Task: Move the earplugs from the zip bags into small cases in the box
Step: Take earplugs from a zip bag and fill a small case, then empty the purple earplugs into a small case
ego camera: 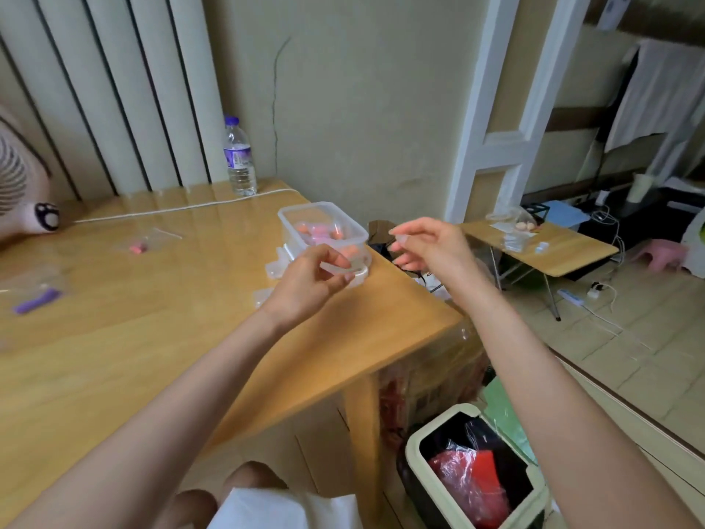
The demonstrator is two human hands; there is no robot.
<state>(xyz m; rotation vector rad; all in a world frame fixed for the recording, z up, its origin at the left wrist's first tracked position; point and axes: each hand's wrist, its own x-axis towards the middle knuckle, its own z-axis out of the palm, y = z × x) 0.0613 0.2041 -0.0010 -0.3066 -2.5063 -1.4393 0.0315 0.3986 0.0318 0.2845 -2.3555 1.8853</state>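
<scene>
A clear plastic box (345, 223) stands near the table's right corner, with orange and pink earplugs showing through its walls. Just in front of it my left hand (305, 280) pinches a small clear case (339, 267). More small clear cases (276, 266) lie beside the box. My right hand (435, 248) hovers past the table's edge, right of the box, thumb and forefinger close together. Something pale and blurred may sit between them. One zip bag with pink earplugs (139, 247) and another with purple earplugs (36, 300) lie at the left of the table.
A water bottle (239, 158) and a white cable (183, 208) are at the table's back, a fan (23, 192) at far left. An open waste bin (473, 467) stands on the floor by the table leg. A low folding table (553, 253) is further right.
</scene>
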